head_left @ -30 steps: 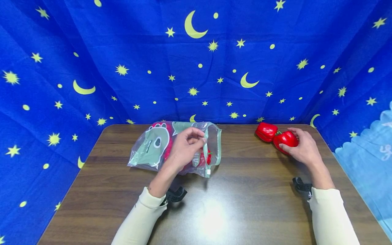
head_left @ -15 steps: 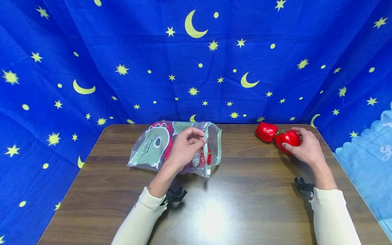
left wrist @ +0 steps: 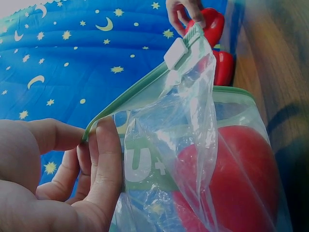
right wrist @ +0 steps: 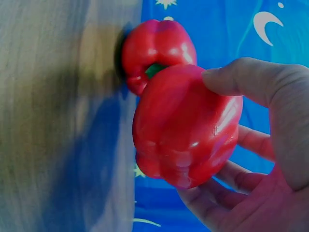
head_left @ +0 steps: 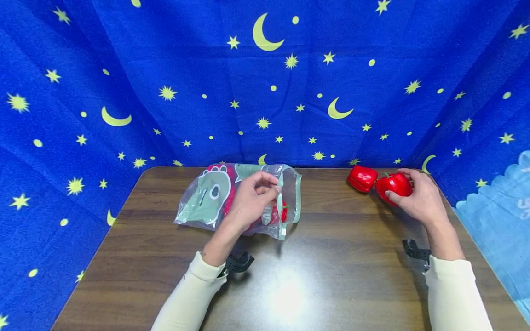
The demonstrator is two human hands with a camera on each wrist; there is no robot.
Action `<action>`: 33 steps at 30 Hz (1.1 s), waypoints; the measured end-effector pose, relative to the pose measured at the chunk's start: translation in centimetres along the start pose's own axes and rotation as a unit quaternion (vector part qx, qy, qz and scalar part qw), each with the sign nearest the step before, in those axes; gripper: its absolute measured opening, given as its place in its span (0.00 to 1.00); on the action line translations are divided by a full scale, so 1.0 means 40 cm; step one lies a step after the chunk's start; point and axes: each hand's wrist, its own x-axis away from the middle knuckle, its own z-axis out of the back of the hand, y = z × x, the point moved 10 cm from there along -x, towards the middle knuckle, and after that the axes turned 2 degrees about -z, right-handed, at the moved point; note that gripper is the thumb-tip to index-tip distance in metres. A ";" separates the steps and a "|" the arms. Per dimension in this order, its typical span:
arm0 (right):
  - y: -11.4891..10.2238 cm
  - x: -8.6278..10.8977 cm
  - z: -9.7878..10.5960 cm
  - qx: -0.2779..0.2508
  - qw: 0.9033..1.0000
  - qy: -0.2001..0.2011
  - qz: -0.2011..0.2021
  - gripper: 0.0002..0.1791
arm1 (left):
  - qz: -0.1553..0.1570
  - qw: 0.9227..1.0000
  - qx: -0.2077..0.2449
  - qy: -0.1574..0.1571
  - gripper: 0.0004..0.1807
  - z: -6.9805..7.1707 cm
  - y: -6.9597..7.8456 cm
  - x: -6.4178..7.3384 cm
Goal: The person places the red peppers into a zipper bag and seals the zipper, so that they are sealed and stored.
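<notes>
Blue cloth [head_left: 165, 55] printed with yellow moons and stars hangs behind and to both sides of a dark wooden table [head_left: 323, 257], walling in the work area so that only the tabletop shows. On the table at about eleven o'clock from the person lies a clear zip bag [head_left: 207, 197] with a green seal strip and a green cartoon print; it rests on its side with its mouth turned toward three o'clock. The left hand [head_left: 250, 202] pinches the upper lip of that mouth between thumb and fingers, lifting it so that the opening stands apart, as the left wrist view shows. Inside the bag sits a red pepper [left wrist: 231, 179], its bulk pressing the plastic outward. White letters on a green patch of the bag read something like "U+", with the rest folded out of sight; no brand can be read. At about two o'clock, near the far right corner, the right hand [head_left: 418, 200] wraps thumb and curled fingers round a second pepper [head_left: 395, 186], gripped on its sides. Just beside it, at its nine o'clock, a third pepper [head_left: 362, 178] lies on the wood, touching or nearly touching the held one. A small white slider [left wrist: 175, 53] caps the seal's end.
</notes>
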 end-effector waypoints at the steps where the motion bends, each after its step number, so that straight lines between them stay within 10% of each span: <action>1: -0.007 0.001 0.005 0.000 1.000 0.004 0.005 0.37 | 0.001 1.000 0.000 0.000 0.08 0.000 0.000 0.000; 33: -0.236 0.053 0.024 -0.056 0.996 -0.011 0.073 0.41 | 0.005 1.000 0.007 0.001 0.08 -0.001 0.000 0.001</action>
